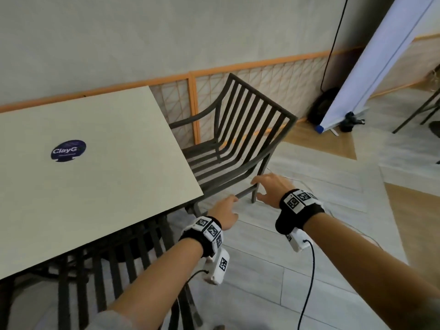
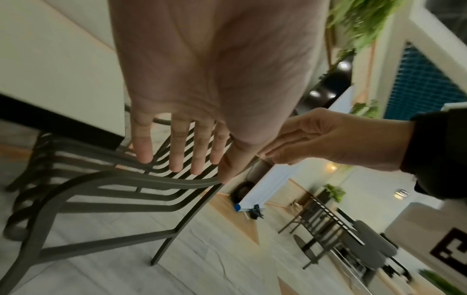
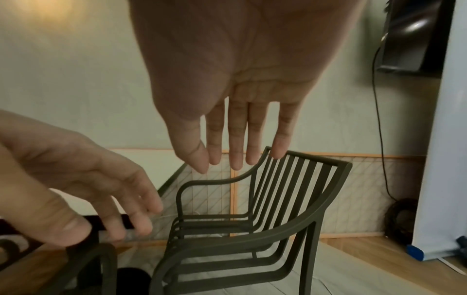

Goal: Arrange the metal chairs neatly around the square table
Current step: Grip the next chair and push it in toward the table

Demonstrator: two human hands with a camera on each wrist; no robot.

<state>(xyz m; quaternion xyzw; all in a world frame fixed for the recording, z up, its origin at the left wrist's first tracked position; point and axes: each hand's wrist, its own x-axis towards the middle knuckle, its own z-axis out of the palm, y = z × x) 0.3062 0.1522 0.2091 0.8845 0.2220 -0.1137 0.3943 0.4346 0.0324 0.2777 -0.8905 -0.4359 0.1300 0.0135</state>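
both hands, left hand and right hand, hang open and empty near the metal chair at the square table's right edge, seemingly reaching to straighten it.

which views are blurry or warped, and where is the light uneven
Head view: sharp on the table, straight wall trim bowed by the wide lens, corners darkened. Left wrist view: the palm of the left hand soft and oversized, right-side background smeared. Right wrist view: dim, the right hand blurred up close, warm glow top left, the chair fairly clear.
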